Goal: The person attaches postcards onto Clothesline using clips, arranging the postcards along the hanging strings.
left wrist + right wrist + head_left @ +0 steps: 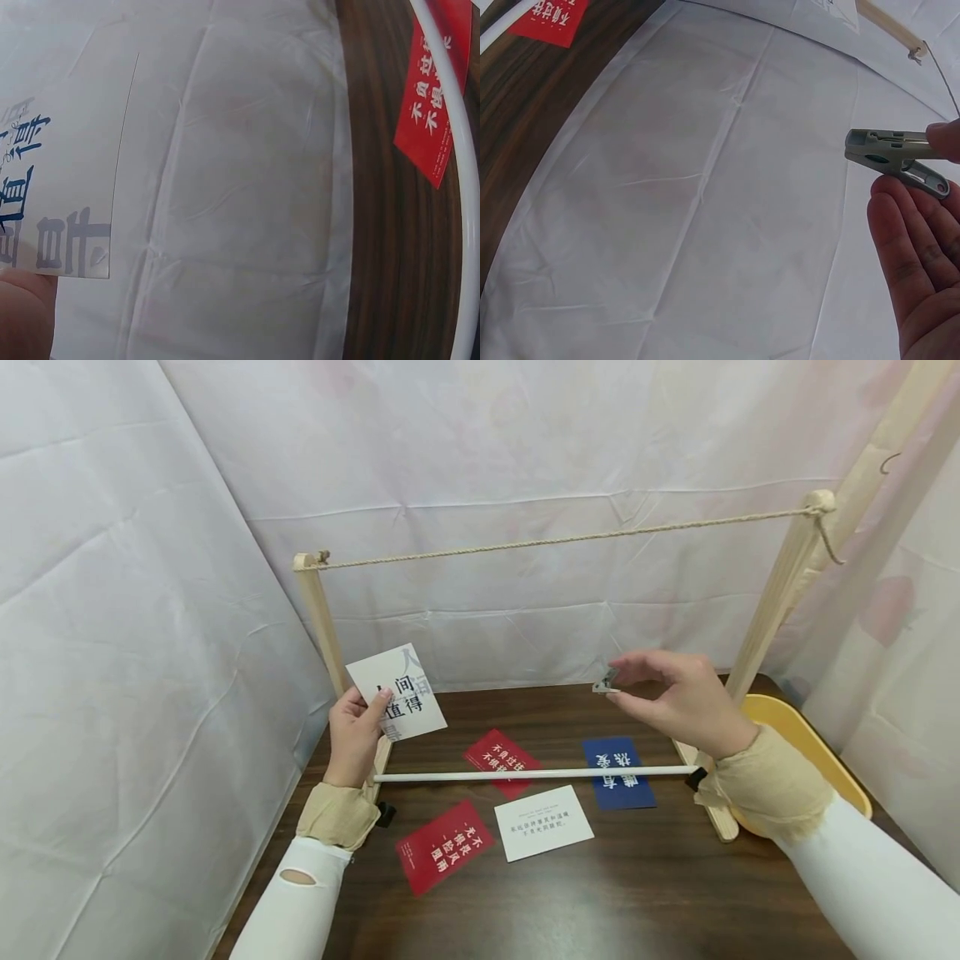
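Observation:
My left hand (356,731) pinches a white card (408,697) with dark and grey characters, thumb across its face, held up near the left post. In the left wrist view the lower corner of that card (82,195) shows above the thumb (26,311). On the right, my right hand (678,697) pinches a small grey-green clothespin (604,682) between thumb and fingertips. The right wrist view shows the clothespin (896,154) side-on, its handles between thumb and fingers and its tip pointing away from the hand. Both hands are below the rope (487,548).
The rope runs between two wooden posts (780,585), joined lower down by a white bar (540,773). On the dark table lie two red cards (446,847), a white card (543,823) and a blue card (618,777). A yellow basin (813,743) stands at the right.

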`<state>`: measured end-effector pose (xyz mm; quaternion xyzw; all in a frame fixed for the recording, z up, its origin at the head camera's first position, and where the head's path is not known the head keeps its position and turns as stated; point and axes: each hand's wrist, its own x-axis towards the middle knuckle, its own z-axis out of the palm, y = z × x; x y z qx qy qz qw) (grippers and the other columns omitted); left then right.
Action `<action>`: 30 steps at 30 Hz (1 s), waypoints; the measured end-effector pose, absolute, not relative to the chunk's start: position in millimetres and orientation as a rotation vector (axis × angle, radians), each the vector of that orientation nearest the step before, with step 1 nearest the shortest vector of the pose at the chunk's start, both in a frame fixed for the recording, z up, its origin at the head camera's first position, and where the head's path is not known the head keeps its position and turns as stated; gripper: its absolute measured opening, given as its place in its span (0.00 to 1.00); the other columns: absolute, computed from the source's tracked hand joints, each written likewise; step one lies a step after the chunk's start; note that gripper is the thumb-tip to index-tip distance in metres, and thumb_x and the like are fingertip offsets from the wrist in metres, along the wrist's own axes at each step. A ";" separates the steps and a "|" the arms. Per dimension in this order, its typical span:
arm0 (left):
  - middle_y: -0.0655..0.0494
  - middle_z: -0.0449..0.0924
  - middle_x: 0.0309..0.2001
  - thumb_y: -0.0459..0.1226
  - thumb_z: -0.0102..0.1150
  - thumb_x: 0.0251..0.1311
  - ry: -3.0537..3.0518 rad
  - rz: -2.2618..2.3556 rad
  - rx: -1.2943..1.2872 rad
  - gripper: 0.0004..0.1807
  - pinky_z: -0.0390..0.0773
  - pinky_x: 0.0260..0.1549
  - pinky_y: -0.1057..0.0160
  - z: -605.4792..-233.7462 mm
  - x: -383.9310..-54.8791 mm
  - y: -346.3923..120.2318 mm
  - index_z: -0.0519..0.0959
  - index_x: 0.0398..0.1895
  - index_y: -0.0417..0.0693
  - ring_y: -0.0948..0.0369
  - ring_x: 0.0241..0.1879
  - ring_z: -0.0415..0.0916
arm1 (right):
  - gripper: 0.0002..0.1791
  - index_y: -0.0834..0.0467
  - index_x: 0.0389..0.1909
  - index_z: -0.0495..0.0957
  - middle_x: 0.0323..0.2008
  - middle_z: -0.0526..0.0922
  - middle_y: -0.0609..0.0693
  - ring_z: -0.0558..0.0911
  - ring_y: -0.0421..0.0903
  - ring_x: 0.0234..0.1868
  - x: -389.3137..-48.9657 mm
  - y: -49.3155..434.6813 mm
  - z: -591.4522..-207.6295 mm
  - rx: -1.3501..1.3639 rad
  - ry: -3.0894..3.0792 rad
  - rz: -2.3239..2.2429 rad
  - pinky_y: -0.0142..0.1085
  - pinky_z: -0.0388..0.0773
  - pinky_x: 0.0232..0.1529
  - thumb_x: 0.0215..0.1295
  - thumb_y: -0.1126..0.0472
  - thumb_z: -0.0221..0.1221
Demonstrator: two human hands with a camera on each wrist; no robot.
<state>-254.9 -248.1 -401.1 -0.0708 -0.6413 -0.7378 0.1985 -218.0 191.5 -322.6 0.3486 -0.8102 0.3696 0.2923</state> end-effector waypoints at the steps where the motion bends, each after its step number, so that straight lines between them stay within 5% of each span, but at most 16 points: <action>1: 0.62 0.92 0.39 0.28 0.59 0.78 -1.796 -2.062 -0.195 0.07 0.91 0.44 0.62 -400.6 -254.5 -248.2 0.82 0.53 0.39 0.64 0.43 0.91 | 0.22 0.63 0.46 0.89 0.35 0.94 0.54 0.86 0.23 0.40 -218.4 190.0 -321.1 0.928 -2.156 0.991 0.15 0.78 0.41 0.49 0.78 0.78; 14: 0.63 0.93 0.40 0.27 0.58 0.78 -1.774 -2.058 -0.195 0.08 0.90 0.46 0.64 -389.7 -253.6 -244.6 0.82 0.54 0.38 0.65 0.44 0.91 | 0.20 0.63 0.46 0.89 0.36 0.93 0.52 0.91 0.48 0.36 -227.2 177.3 -306.8 0.949 -2.142 0.972 0.14 0.77 0.49 0.51 0.76 0.79; 30: 0.64 0.93 0.41 0.30 0.58 0.79 -1.793 -2.065 -0.202 0.07 0.89 0.46 0.65 -381.2 -257.2 -246.1 0.81 0.53 0.40 0.65 0.44 0.91 | 0.17 0.66 0.46 0.89 0.37 0.94 0.54 0.92 0.55 0.37 -242.3 158.8 -284.0 0.977 -2.165 0.990 0.15 0.77 0.47 0.55 0.75 0.77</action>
